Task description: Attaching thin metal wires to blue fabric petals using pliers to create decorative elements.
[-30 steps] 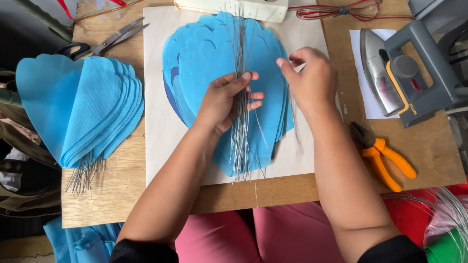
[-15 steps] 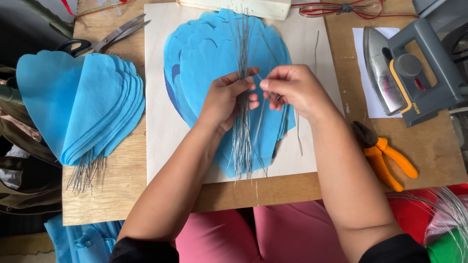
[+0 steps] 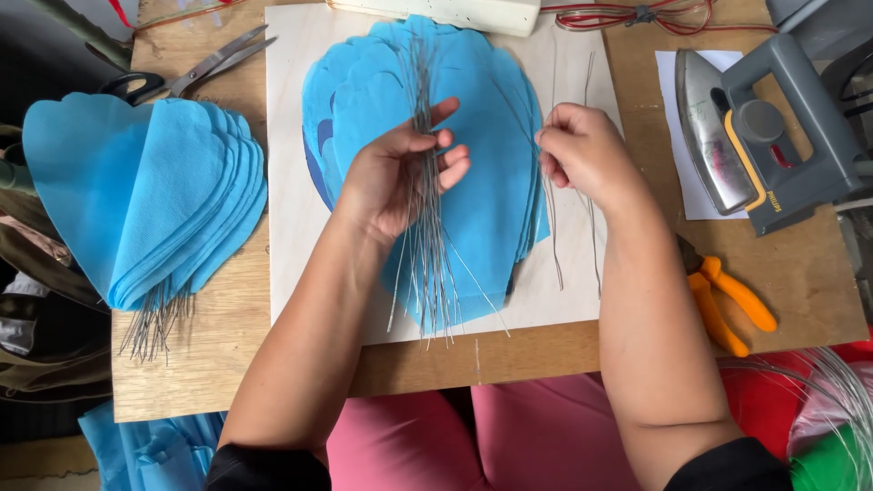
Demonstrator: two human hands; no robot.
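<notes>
The left hand (image 3: 393, 177) lay palm-up over the blue petals (image 3: 473, 136), its fingers (image 3: 450, 159) curled loosely round a bundle of thin wires (image 3: 427, 245). The bundle ran upright across the palm, its upper ends reaching towards the top of the petal stack and its lower ends fanning out past the bottom edge of the petals onto the board (image 3: 291, 227).

The right hand (image 3: 587, 155) stood just beside the right edge of the petals, fingers pinched narrow on a single wire (image 3: 553, 236) that hung down over the board. Another loose wire (image 3: 593, 227) lay close to it on the board; whether the hand touched that one could not be told.

The petals sat stacked in a fan on the pale board, which lay on the wooden bench (image 3: 227, 364). To the left, on the bench, a second stack of folded blue petals (image 3: 145, 191) rested with wire stems (image 3: 155, 323) sticking out below. Scissors (image 3: 191, 71) lay beyond that stack, near the bench's far left corner.

To the right, an iron (image 3: 755, 136) stood on a white sheet (image 3: 696, 205), well apart from the right hand. Orange-handled pliers (image 3: 727, 300) lay near the right forearm. A coil of red cable (image 3: 637, 14) lay at the far edge, beside a white block (image 3: 446, 11).
</notes>
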